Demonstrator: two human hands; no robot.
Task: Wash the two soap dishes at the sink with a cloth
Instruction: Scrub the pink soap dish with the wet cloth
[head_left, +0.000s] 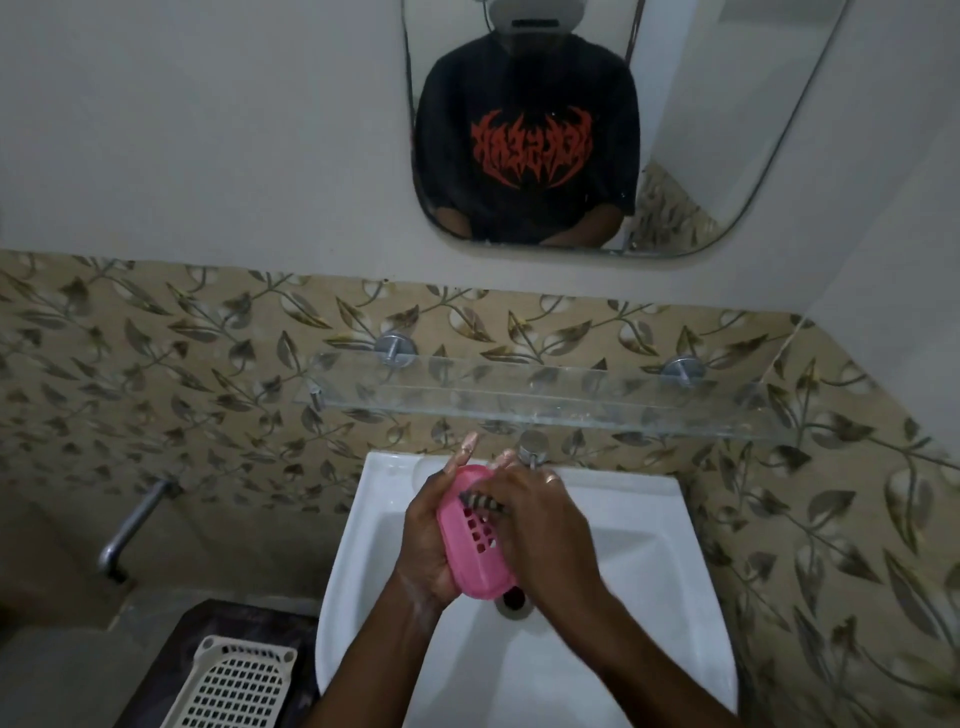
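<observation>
The soap dish (475, 540) is held over the sink (649, 561), above the drain (513, 603), between the left hand (428, 540) and the right hand (545, 535). A cloth (480, 500) lies on the dish under the right hand. Behind the sink stands the tap (533, 447), beneath a shelf (545, 402) and mirror (727, 130). A basket (236, 683) sits left of the sink.

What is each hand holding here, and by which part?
The left hand grips the pink soap dish along its left long edge, over the sink. The right hand presses a striped cloth against the dish's slotted face.
</observation>
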